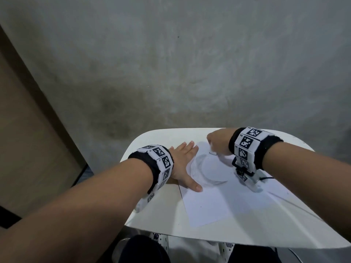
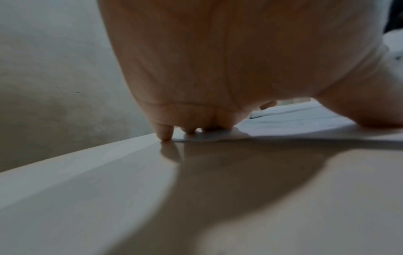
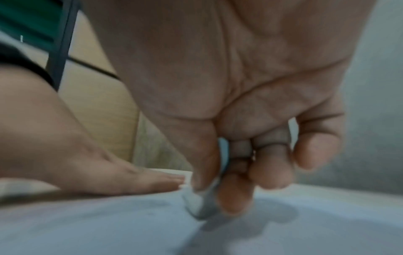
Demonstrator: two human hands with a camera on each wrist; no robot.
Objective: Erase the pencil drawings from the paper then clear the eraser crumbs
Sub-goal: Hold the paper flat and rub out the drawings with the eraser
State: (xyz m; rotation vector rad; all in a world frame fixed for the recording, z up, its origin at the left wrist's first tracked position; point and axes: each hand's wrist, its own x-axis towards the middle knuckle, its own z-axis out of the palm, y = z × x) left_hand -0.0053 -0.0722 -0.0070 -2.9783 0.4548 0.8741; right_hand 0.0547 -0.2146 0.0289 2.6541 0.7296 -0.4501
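Observation:
A white sheet of paper (image 1: pixel 207 202) lies on the small white table (image 1: pixel 256 224), with a smudged grey pencil drawing (image 1: pixel 204 168) near its far end. My left hand (image 1: pixel 185 164) lies flat with straight fingers on the paper's left edge, thumb spread toward me; from the left wrist its fingertips (image 2: pixel 165 134) press down at the table's far side. My right hand (image 1: pixel 218 142) pinches a white eraser (image 1: pixel 212 151) between thumb and fingers, its lower end on the paper at the drawing's far right. In the right wrist view the eraser (image 3: pixel 200 201) touches the sheet (image 3: pixel 109 229).
A grey concrete wall (image 1: pixel 190 63) rises right behind the table. A brown wooden panel (image 1: pixel 28 130) stands at the left. The table's rounded front edge (image 1: pixel 209 239) is close to my body. Small dark specks lie on the near half of the paper.

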